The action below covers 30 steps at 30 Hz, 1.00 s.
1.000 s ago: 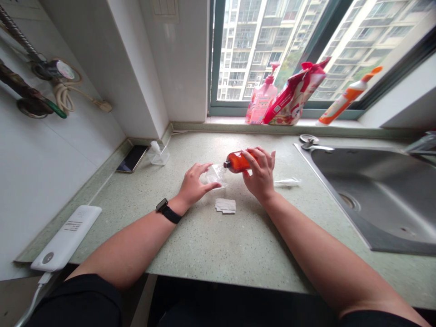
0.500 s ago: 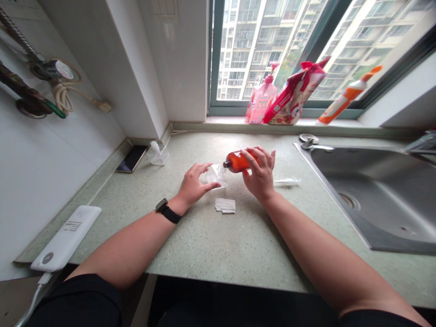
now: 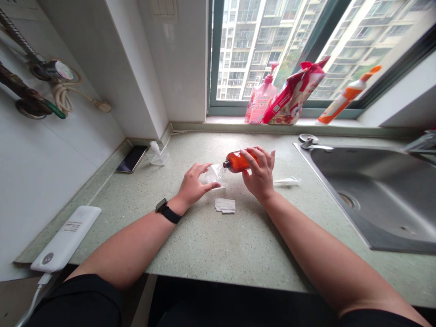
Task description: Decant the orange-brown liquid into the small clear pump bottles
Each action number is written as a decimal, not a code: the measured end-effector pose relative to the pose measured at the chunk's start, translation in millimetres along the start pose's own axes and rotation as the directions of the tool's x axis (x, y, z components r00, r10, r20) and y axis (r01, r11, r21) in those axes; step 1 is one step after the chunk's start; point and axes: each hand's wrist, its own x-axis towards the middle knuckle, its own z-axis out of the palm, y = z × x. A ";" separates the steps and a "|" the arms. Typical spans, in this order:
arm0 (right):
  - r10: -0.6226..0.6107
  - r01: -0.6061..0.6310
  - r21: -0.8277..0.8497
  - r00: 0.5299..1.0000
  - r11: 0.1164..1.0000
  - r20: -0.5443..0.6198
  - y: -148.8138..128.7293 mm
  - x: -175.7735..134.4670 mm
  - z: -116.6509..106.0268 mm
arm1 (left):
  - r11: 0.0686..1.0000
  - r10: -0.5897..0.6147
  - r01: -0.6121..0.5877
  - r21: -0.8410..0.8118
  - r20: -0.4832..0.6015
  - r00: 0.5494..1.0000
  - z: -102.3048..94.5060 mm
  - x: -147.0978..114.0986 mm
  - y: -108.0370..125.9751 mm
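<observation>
My right hand point(image 3: 260, 170) grips an orange-red bottle point(image 3: 238, 162) that lies tipped on its side in the air. Its dark uncapped neck points left, over the edge of a small clear plastic container point(image 3: 217, 175). Around that container my left hand point(image 3: 197, 184) is closed, thumb in front and fingers behind. Whether liquid is running out of the neck is too small to tell. In front of the container lie a few flat white paper-like pieces point(image 3: 225, 205). To the right of my right hand is a clear-wrapped white item point(image 3: 288, 181) of unclear kind.
A clear box with a white piece in it point(image 3: 158, 155) and a phone point(image 3: 132, 159) are at the back left. A white power bank point(image 3: 66, 237) lies at the left edge. The steel sink point(image 3: 378, 195) is on the right. A pump bottle point(image 3: 261, 102) stands on the sill.
</observation>
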 end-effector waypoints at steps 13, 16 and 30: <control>0.013 -0.013 -0.013 1.000 1.000 0.013 -2.3 0.9 -1.5 | 1.000 -0.021 0.021 -0.002 0.004 1.000 -0.9 0.1 1.7; 0.013 -0.013 -0.009 1.000 1.000 0.011 -2.1 0.9 -1.4 | 1.000 -0.017 0.017 0.005 0.002 1.000 -0.7 0.1 1.6; 0.009 -0.009 -0.028 1.000 1.000 0.005 -2.7 1.2 -1.1 | 1.000 -0.019 0.019 -0.004 0.002 1.000 -0.5 0.1 1.6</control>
